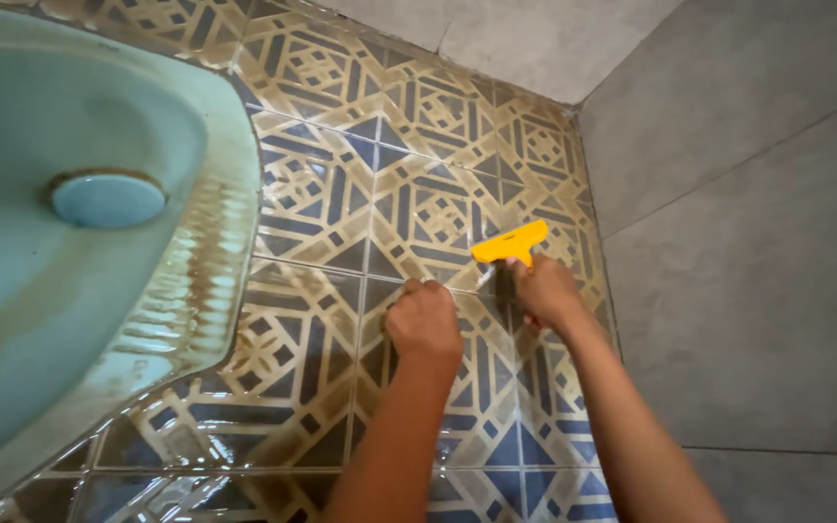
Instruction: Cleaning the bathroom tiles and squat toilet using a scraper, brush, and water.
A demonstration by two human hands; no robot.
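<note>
1. The left hand (424, 322) is curled into a fist, knuckles resting on the patterned floor tiles (322, 194).
2. Just beside it, the right hand (542, 289) is wrapped around the handle of a yellow scraper (510, 242), whose blade end rests on the tiles.
3. Farther left lies a turquoise squat toilet pan (12, 320); grey wall tiles (748, 242) rise on the right.

Both arms reach forward — left hand (424, 322) fisted knuckles-down, right hand (542, 289) apparently curled in a closed grip.

No packages, labels, signs or screens anywhere in view.
</note>
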